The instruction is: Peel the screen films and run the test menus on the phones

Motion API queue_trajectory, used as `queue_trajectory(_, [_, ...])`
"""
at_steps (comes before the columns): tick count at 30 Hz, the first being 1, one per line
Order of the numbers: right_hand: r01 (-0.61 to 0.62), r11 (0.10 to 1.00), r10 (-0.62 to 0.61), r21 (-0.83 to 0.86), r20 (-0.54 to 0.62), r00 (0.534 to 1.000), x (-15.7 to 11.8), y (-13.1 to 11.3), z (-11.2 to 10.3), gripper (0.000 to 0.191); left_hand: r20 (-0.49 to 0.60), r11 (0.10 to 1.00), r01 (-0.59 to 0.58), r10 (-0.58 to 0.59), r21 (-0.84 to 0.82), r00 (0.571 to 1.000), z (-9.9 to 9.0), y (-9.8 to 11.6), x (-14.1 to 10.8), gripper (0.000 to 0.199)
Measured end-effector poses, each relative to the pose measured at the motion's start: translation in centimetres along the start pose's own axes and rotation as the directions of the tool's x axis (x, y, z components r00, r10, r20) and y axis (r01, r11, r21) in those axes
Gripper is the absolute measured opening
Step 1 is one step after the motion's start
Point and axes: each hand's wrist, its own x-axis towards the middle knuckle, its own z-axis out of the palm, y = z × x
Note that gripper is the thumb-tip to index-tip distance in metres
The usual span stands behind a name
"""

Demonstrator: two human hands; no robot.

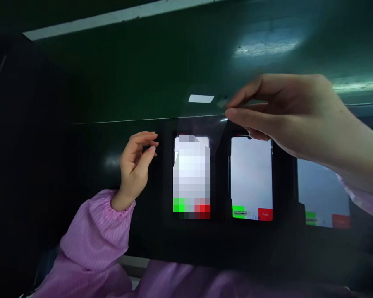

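Note:
My right hand (285, 109) hangs above the phones with thumb and forefinger pinched together. At its fingertips is what looks like a thin clear film (216, 130), faint against the dark surface. It slants over the top of the left phone (192, 178), whose bright screen is partly pixelated. Just below the right hand lies the middle phone (251, 178), showing a pale screen with a green and a red box. My left hand (135, 167) is left of the left phone, fingers curled and apart from the thumb, holding nothing.
A third phone (324, 194) lies at the right, partly covered by my right forearm. A small white rectangle (201, 99) shows beyond the left phone. The dark green work surface (127, 74) has a pale strip (112, 18) along its far side.

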Motion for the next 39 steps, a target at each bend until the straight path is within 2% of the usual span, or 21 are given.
queue_trajectory(5, [-0.017, 0.998, 0.015, -0.052, -0.021, 1.000, -1.0, -0.4, 0.1, 0.006, 0.012, 0.997, -0.036, 0.037, -0.064, 0.999, 0.0, 0.1, 0.2, 0.021])
queue_trajectory(9, [0.054, 0.991, -0.058, -0.123, -0.030, 0.998, -2.1, -0.6, 0.6, 0.005, 0.025, 0.992, -0.080, 0.083, -0.093, 0.996, 0.0, -0.2, 0.3, 0.022])
queue_trajectory(15, [0.113, 0.978, -0.112, -0.173, 0.018, 0.994, -3.4, -0.5, 1.3, 0.003, 0.038, 0.993, -0.074, 0.078, -0.089, 0.996, 0.0, -0.2, 0.5, 0.024])
queue_trajectory(17, [0.114, 0.979, -0.111, -0.167, 0.026, 0.993, -3.6, -0.4, 1.5, 0.002, 0.046, 0.991, -0.123, 0.125, -0.046, 0.991, -0.4, 0.3, 0.4, 0.022])
queue_trajectory(18, [0.106, 0.981, -0.103, -0.163, 0.027, 0.994, -3.7, -0.3, 1.6, 0.002, 0.074, 0.982, -0.190, 0.189, 0.006, 0.979, -0.7, 0.6, 0.2, 0.020])
queue_trajectory(19, [0.100, 0.982, -0.097, -0.160, 0.024, 0.995, -3.8, -0.2, 1.7, 0.002, 0.127, 0.954, -0.292, 0.281, 0.069, 0.951, -1.1, 1.0, 0.0, 0.017])
queue_trajectory(20, [0.093, 0.983, -0.091, -0.157, 0.019, 0.996, -3.8, -0.1, 1.8, 0.003, 0.205, 0.901, -0.414, 0.384, 0.129, 0.900, -1.5, 1.4, -0.2, 0.015])
queue_trajectory(21, [0.091, 0.984, -0.090, -0.153, 0.015, 0.996, -3.8, 0.0, 1.9, 0.003, 0.297, 0.827, -0.534, 0.473, 0.174, 0.829, -1.8, 1.8, -0.6, 0.014])
queue_trajectory(23, [0.091, 0.986, -0.090, -0.138, 0.013, 0.996, -3.8, 0.2, 1.9, 0.003, 0.458, 0.679, -0.700, 0.561, 0.222, 0.690, -2.2, 2.3, -1.4, 0.024])
queue_trajectory(24, [0.090, 0.988, -0.089, -0.129, 0.014, 0.996, -3.8, 0.2, 1.9, 0.002, 0.508, 0.629, -0.739, 0.566, 0.242, 0.649, -2.2, 2.5, -1.8, 0.030])
queue_trajectory(27, [0.082, 0.990, -0.081, -0.116, 0.018, 0.997, -3.9, 0.2, 1.9, 0.002, 0.583, 0.564, -0.769, 0.529, 0.301, 0.616, -1.9, 2.7, -3.0, 0.040])
queue_trajectory(30, [0.107, 0.986, -0.104, -0.125, 0.031, 0.994, -4.2, 0.3, 1.9, 0.004, 0.627, 0.592, -0.770, 0.512, 0.237, 0.587, -2.1, 3.1, -4.2, 0.034])
queue_trajectory(31, [0.112, 0.985, -0.108, -0.135, 0.036, 0.993, -4.3, 0.4, 1.9, 0.005, 0.626, 0.627, -0.751, 0.506, 0.206, 0.594, -2.3, 3.3, -4.6, 0.032])
queue_trajectory(33, [0.126, 0.982, -0.120, -0.141, 0.048, 0.992, -4.6, 0.7, 2.1, 0.006, 0.583, 0.706, -0.685, 0.485, 0.179, 0.652, -3.1, 3.4, -5.3, 0.031])
queue_trajectory(36, [0.158, 0.981, -0.151, -0.116, 0.069, 0.986, -5.2, 1.2, 2.6, 0.011, 0.388, 0.776, -0.603, 0.507, 0.184, 0.770, -4.3, 2.9, -5.9, 0.035])
queue_trajectory(39, [0.112, 0.989, -0.101, -0.095, 0.108, 0.989, -6.2, 1.4, 3.2, 0.021, 0.222, 0.812, -0.552, 0.513, 0.187, 0.829, -4.9, 2.2, -6.4, 0.030])
